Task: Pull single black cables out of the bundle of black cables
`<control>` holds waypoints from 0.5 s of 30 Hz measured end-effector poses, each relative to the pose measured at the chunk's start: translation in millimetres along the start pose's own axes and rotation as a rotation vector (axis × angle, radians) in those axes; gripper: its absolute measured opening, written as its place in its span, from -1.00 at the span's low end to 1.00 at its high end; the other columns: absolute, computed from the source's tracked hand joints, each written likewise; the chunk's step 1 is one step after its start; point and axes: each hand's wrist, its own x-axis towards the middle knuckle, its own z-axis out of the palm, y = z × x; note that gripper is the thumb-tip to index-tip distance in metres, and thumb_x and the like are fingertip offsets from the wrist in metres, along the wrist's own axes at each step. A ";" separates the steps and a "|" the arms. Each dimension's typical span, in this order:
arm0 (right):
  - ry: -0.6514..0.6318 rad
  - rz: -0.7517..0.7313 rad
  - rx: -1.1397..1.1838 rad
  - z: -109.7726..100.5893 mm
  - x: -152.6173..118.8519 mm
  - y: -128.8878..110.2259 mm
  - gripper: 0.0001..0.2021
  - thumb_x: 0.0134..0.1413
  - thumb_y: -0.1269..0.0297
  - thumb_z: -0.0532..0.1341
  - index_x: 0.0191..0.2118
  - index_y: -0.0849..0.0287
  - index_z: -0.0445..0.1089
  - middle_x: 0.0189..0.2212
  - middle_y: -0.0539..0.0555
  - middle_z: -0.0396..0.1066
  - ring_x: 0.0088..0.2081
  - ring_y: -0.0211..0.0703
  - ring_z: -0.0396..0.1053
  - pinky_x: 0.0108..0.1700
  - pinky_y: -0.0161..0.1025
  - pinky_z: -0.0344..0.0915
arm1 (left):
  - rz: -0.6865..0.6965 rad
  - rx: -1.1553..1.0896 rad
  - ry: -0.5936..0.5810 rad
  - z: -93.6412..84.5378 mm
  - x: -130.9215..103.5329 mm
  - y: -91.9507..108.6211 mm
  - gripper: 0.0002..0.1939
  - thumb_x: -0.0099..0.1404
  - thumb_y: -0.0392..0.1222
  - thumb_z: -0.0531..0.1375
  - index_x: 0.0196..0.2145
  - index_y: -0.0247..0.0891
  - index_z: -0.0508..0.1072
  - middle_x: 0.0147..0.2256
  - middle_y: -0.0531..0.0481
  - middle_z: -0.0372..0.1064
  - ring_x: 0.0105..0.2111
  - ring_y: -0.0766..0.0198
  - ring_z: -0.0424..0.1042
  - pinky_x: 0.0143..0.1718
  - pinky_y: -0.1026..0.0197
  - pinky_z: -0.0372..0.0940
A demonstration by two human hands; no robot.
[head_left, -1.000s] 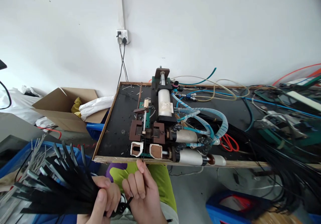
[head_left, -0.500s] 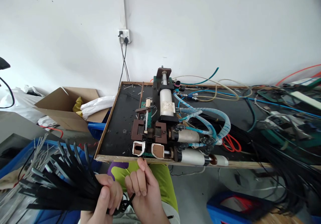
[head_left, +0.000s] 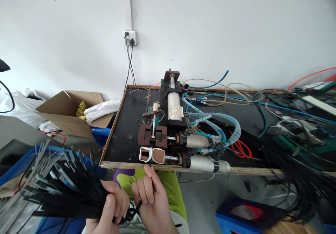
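A thick bundle of black cables [head_left: 70,188] fans out to the left from my left hand [head_left: 112,204], whose fingers are wrapped round it. My right hand [head_left: 152,195] is just below the table's front edge, thumb and forefinger pinched at the front of the machine [head_left: 174,110]. A thin black cable runs through its lower fingers; its end at the fingertips is small and mostly hidden. Right above those fingertips, the two pale-edged clamp pads [head_left: 152,155] are together. Behind them the brown metal jaws [head_left: 152,135] are also closed.
Blue air hoses [head_left: 233,122] curve right of the machine on the black table [head_left: 122,129]. More black cables [head_left: 294,178] hang over the right edge. An open cardboard box [head_left: 63,118] and a blue bin of wires stand left. A blue crate [head_left: 236,216] is low on the right.
The right clamp pad and the right brown jaw have moved left and closed against their left counterparts, their rods now extended. Both my hands have hardly moved.
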 end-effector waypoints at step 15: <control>0.012 -0.195 -0.259 0.9 1.6 4.2 -0.68 0.42 0.03 0.24 -0.32 0.13 0.40 -0.77 -0.25 -0.01 -0.66 -0.33 -0.19 -0.47 -0.31 -0.02 | -0.136 -0.051 0.020 8.0 -3.1 7.5 -0.84 0.50 -0.06 0.25 -0.22 -0.15 0.44 -0.59 0.15 0.30 -0.69 0.39 0.18 -0.61 0.33 0.16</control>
